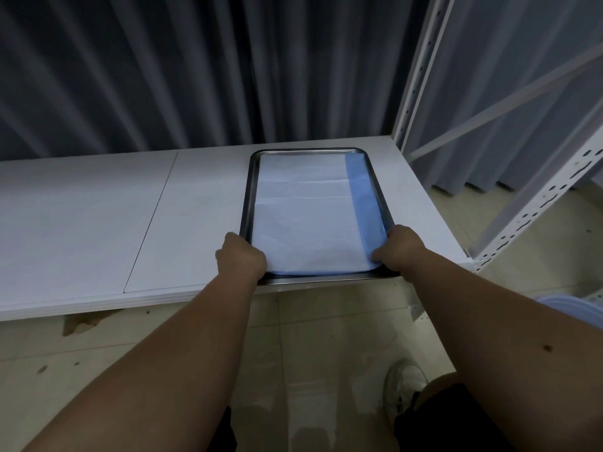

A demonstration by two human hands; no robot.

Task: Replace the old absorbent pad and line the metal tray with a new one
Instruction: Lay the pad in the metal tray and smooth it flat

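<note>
The metal tray [248, 190], lined by the pad [306, 210], is set at the shelf [98, 216] front-right edge, long axis front-to-back, near corners gripped by left hand [242, 257] and right hand [400, 247].

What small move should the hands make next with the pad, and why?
Probably lift the near edge of the blue and white absorbent pad up out of the rectangular metal tray. The left hand and right hand each grip a near corner, and the pad lies flat inside the tray on the white table.
</note>
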